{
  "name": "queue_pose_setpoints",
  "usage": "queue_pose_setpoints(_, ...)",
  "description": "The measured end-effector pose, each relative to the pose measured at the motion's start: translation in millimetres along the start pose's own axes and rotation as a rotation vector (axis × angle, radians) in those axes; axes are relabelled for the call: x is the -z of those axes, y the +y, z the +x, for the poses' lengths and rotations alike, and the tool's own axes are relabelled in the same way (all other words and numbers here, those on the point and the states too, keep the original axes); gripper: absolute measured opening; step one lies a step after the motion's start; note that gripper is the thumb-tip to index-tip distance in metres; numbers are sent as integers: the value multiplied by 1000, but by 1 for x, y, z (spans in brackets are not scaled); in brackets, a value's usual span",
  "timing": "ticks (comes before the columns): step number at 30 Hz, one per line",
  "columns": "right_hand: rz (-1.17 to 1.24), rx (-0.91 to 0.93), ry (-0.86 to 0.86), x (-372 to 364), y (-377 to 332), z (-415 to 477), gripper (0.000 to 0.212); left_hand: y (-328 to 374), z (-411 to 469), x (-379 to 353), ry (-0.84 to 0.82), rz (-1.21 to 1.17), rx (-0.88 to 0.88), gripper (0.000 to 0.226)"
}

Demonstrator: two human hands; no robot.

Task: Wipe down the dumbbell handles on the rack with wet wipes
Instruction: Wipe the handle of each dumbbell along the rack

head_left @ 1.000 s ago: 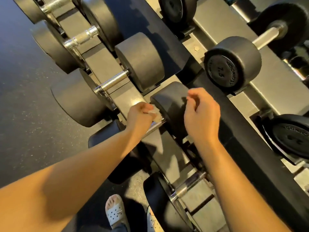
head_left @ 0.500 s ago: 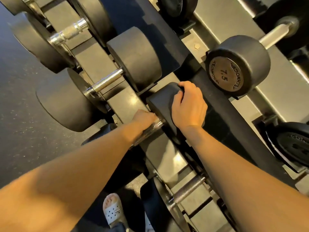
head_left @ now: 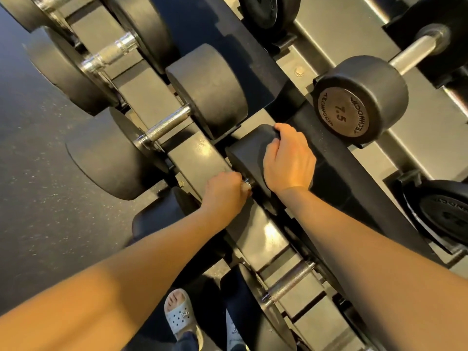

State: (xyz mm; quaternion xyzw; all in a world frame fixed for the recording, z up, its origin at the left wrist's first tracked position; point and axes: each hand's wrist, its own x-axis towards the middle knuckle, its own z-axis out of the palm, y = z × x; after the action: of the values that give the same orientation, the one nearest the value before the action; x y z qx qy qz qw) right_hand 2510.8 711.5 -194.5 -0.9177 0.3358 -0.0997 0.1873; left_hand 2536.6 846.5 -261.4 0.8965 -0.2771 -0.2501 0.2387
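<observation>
Dark speckled floor (head_left: 38, 173) on the left. A grey rack (head_left: 149, 97) runs diagonally near to far, loaded with black dumbbells (head_left: 207, 89). Left hand (head_left: 224, 193) is clenched round a lower-row handle (head_left: 249, 184), which it mostly hides. A bit of white wipe (head_left: 245, 186) shows at the fingers. Right hand (head_left: 288, 160) grasps that dumbbell's far head (head_left: 248, 153), fingers curled over its edge. 7.5 dumbbell (head_left: 354, 102) sits on the upper row, right. Pale sandal (head_left: 179, 315) at the near edge.
</observation>
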Motion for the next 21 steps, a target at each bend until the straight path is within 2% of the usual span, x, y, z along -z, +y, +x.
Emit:
queue_pose_setpoints(3,3,-3,-3,-1,0,1,31,-10,12,5,-182,-483,206,15)
queue_pose_setpoints(5,-4,4,0,-1,1,1,31,-19,21,13,-273,-689,381,24)
queue_pose_setpoints(7,-15,6,1,-1,2,1,30,-28,30,18,-382,-773,548,32)
queue_pose_setpoints(9,-13,0,-2,-1,2,1,29,-33,35,18,-469,-836,636,39)
queue_pose_setpoints(12,-22,-3,-7,-1,3,1,28,-37,35,12,-409,-816,705,33)
queue_pose_setpoints(14,-23,-1,-10,-1,3,1,29,-36,26,13,-319,-585,631,27)
queue_pose_setpoints(17,-11,0,-15,0,2,1,28,-29,4,21,-109,-14,237,19)
queue_pose_setpoints(18,-9,1,-16,0,2,2,28,-24,-6,24,-55,39,125,15)
queue_pose_setpoints(20,-13,1,-16,0,2,2,30,-15,-19,24,-73,-121,-5,5)
queue_pose_setpoints(21,-13,0,-15,0,2,3,31,-10,-22,22,-111,-194,-38,10)
